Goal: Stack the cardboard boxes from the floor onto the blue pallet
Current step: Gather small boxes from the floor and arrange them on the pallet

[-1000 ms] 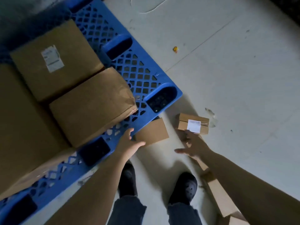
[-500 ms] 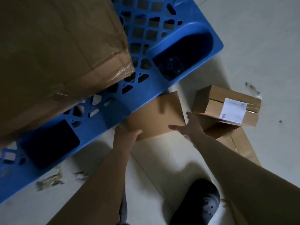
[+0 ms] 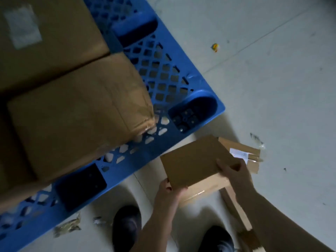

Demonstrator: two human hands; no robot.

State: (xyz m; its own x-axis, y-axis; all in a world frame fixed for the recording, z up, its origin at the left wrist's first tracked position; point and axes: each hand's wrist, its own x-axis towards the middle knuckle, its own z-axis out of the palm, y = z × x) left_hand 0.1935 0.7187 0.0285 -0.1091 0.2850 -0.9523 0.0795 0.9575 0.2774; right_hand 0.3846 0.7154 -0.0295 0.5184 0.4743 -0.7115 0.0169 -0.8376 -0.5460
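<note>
I hold a small flat cardboard box (image 3: 194,160) just off the floor, beside the near corner of the blue pallet (image 3: 174,84). My left hand (image 3: 168,190) grips its near left corner and my right hand (image 3: 233,171) grips its right edge. A large brown box with crumpled tape (image 3: 76,113) sits on the pallet, and another large box with a white label (image 3: 45,37) stands behind it. A small labelled box (image 3: 243,153) lies on the floor, partly hidden behind the held box.
A long narrow carton (image 3: 240,215) lies on the floor by my right foot. My dark shoes (image 3: 127,228) stand near the pallet's front edge. Paper scraps (image 3: 67,228) lie beside the pallet, and a small yellow bit (image 3: 215,47) lies on the grey floor.
Both hands closed on the small flat box and lifted it off the floor, away from the pallet's edge. My view pulled back and shows more of the pallet.
</note>
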